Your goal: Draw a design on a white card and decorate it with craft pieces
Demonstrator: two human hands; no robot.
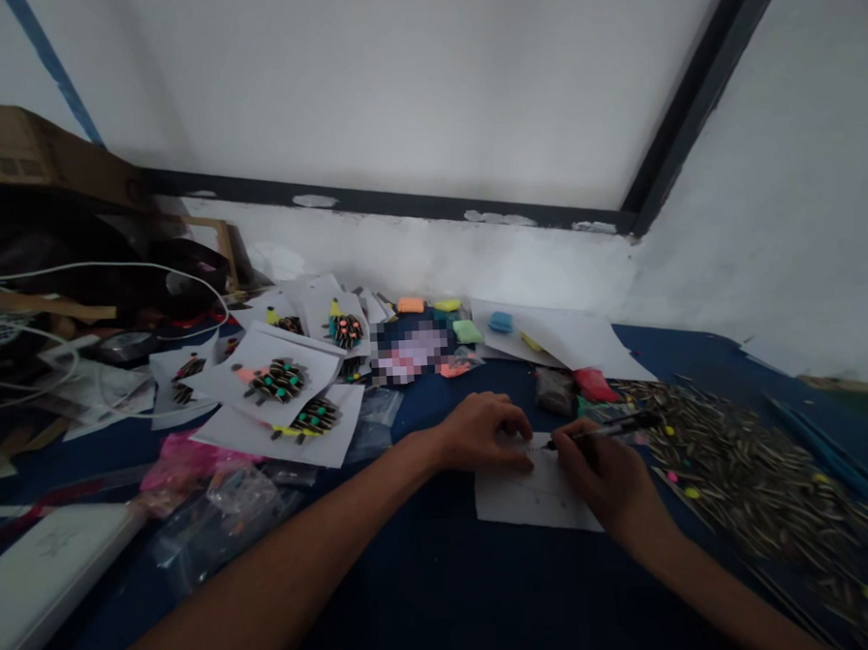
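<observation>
A small white sheet of paper (512, 503) lies on the blue tabletop in front of me, with faint marks drawn on it. My left hand (487, 433) rests on the sheet's upper left part, holding nothing, with its thumb and curved fingers apart. In my right hand (603, 476) is a dark pen (614, 426), gripped near its point. The pen's tip is at the upper part of the paper; whether it touches is too small to tell. The pen's back end points right, toward a heap of striped seeds (762, 482).
White cards (312, 368) with seed-and-clay hedgehog figures lie in a pile to the left. Colourful clay pieces (467, 332) sit behind my hands. Clear plastic bags (212, 531), a white box (61, 568) and white cables (147, 266) are on the left. A wall stands behind the table.
</observation>
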